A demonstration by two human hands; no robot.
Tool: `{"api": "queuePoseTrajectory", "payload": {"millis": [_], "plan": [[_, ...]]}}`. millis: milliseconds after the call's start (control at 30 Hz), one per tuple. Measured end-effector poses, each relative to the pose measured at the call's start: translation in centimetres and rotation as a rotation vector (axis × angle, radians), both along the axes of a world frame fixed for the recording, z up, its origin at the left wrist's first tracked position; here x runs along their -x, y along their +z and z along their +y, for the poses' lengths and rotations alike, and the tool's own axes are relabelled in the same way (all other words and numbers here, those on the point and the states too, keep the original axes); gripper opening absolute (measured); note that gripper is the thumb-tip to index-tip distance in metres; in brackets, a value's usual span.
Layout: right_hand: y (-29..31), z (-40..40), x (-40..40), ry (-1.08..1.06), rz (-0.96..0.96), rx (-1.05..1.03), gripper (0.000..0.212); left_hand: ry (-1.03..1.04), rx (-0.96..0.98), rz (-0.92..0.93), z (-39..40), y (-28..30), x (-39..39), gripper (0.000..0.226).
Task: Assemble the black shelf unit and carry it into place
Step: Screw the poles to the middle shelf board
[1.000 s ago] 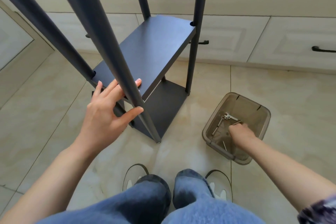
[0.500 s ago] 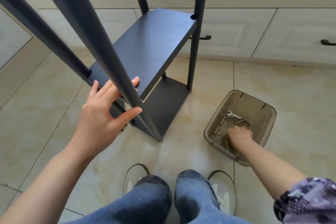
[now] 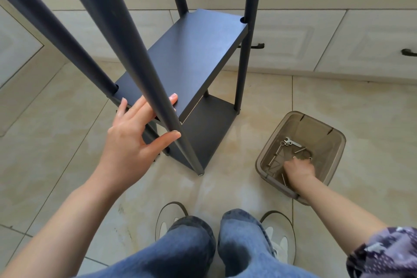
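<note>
Although my left grip [image 3: 133, 142] is nearest the lens, it takes no real load: fingers straight and spread behind the front post [image 3: 144, 70] of the black shelf unit [image 3: 187, 61], thumb across the post's near side, so the post sits in an open cradle with nothing clamped on it. Fingertips reach the near edge of the middle shelf [image 3: 194, 52].

Handling, as I judge it: round metal posts and thin flat boards, so stiff and fairly light, probably a two-hand carry. The painted tube looks smooth and tapers toward its foot, so a loose hold could slide down it. I would take hold on two posts just under a shelf board, where the board stops the hand. Until every joint is tight, expect some racking if it is lifted by one post.

My right grip [image 3: 299, 168] is down inside the smoky plastic bin [image 3: 334, 165] on the floor, knuckles up, fingers curled out of sight among loose bolts and washers; whether it has closed on one I cannot tell. A small flat wrench [image 3: 292, 142] lies beyond it in the bin.

Appearance and position: matt black throughout, four posts passing through corner notches in the boards, lower shelf [image 3: 209, 128] close to the tiles. It stands upright on the tiled floor [image 3: 56, 142] ahead of my shoes, bin to its right, well short of the cream drawer fronts [image 3: 361, 40] behind. Top of the unit is out of frame.
</note>
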State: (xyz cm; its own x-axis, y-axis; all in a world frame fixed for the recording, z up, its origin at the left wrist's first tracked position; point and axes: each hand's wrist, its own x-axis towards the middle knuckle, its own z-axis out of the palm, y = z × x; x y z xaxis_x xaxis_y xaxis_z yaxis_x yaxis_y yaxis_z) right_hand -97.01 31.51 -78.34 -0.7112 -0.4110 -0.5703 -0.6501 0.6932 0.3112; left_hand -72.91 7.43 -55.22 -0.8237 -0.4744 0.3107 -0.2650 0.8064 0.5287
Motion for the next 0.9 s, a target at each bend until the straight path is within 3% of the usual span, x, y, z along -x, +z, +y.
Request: {"api": "queuePoseTrajectory", "payload": {"millis": [200,300,433,533,633,733,900], "plan": [[2.0,-0.9,0.0,-0.054,-0.083,0.162,0.036,0.008,-0.038,-0.008,-0.1,-0.1,0.1,0.048],[4.0,-1.3,0.2,-0.036,-0.098,0.334,0.018,0.014,-0.066,-0.026,0.1,0.1,0.2,0.056],[7.2,-1.4,-0.1,-0.081,-0.048,0.703,0.014,0.019,-0.085,-0.040,0.3,0.0,0.2,0.061],[10.7,-2.0,-1.3,-0.215,-0.121,1.006,0.018,0.030,-0.108,-0.047,0.4,0.3,0.3,0.057],[15.0,-4.0,-3.7,-0.408,-0.398,1.248,0.019,0.039,-0.116,-0.041,0.6,0.4,0.4,0.056],[18.8,-6.8,-6.4,-0.658,-0.817,1.461,0.024,0.031,-0.100,-0.040,1.0,0.4,-0.1,0.054],[23.5,-10.2,-9.6,-0.938,-1.327,1.576,0.029,0.014,-0.038,-0.060,1.6,0.2,-1.4,0.041]]}}
